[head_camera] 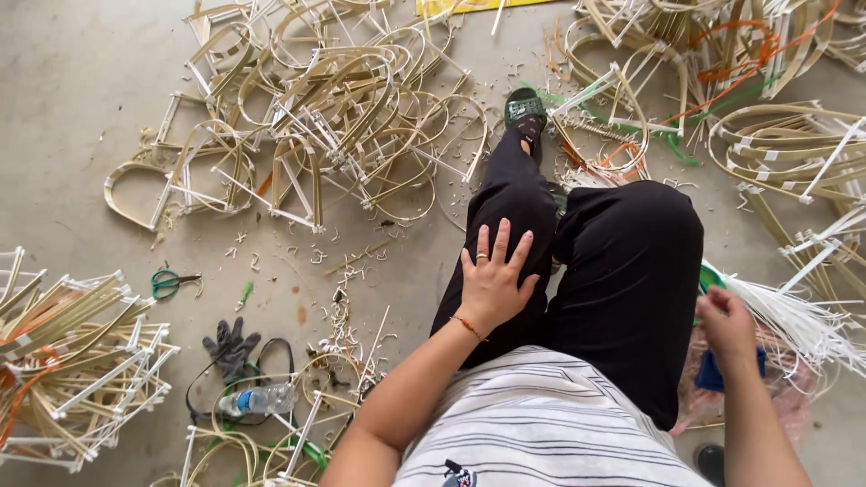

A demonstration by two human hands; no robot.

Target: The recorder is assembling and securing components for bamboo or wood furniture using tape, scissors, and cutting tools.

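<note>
I sit on a concrete floor in black trousers [622,271] and a striped shirt. My left hand [493,280] lies flat on my left thigh, fingers spread, holding nothing; it wears a ring and a thin orange bracelet. My right hand [726,326] reaches down beside my right knee into a bundle of white plastic strips [794,316], fingers curled; what it grips is hidden. A blue object [713,374] lies just under that hand.
Heaps of bent bamboo frames [334,108] taped with white strips cover the floor ahead. More frames [794,153] lie at right, a stacked bundle [72,361] at left. Green scissors [167,282], a dark glove [230,347] and a water bottle [257,399] lie left of me.
</note>
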